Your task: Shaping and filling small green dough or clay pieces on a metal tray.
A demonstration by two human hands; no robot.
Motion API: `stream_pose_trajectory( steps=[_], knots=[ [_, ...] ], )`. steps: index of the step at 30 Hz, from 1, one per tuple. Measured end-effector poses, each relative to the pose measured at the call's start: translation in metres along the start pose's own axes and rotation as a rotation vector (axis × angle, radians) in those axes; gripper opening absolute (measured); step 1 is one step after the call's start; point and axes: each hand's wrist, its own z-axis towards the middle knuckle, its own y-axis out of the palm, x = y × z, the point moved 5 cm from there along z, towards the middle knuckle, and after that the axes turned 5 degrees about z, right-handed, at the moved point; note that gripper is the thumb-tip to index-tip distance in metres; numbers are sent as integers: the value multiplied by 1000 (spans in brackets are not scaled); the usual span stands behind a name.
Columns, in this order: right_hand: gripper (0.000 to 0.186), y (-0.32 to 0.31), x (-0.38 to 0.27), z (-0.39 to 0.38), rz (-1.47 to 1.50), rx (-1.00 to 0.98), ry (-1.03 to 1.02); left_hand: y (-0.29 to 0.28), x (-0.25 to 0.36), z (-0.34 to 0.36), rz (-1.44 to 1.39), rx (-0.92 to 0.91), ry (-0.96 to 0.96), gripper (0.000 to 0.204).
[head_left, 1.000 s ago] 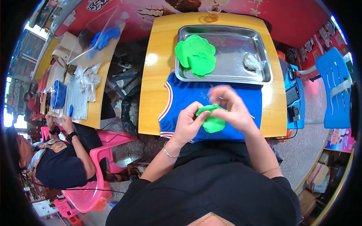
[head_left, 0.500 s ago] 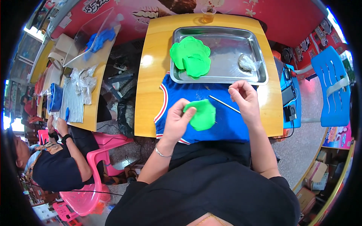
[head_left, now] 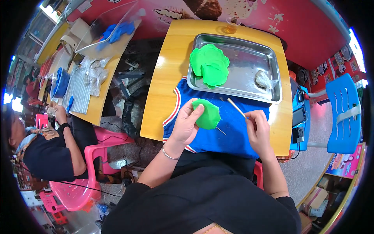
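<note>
My left hand grips a flattened green disc, its thumb lying on the disc. A thin needle-like rod shows below the disc, lying over a blue cloth with red-and-white trim. On the right, my right hand pinches the lower end of a pale slim stick. Beyond both hands, a steel tray bears a stack of ruffled green pieces at its left and a small lump in clear plastic at its right.
A plastic cup stands at the back of the yellow table. At left, a person in dark clothes sits on a pink chair beside a cluttered table. Electronic devices rest on a blue seat at right, near another blue chair.
My right hand has left the green disc and moved right, then down onto the slim stick, which it now holds with its far end raised. My left hand still holds the disc.
</note>
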Motion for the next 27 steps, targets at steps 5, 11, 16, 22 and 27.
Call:
stream_pose_trajectory(
  steps=[5,11,16,22,27],
  knots=[
    [16,0,-27,-5,119,11,-90,7,7,1,6,44,38,13],
    [15,5,-29,-6,116,13,-80,4,6,2,39,-50,46,11],
    [15,8,-32,-6,118,-4,-80,15,11,-2,128,-96,115,13],
    [15,20,-41,-4,157,-54,-101,16,12,-2,476,-191,282,14],
    [12,33,-40,-2,231,-77,-36,24,2,-7,474,-169,232,26]
  ],
)
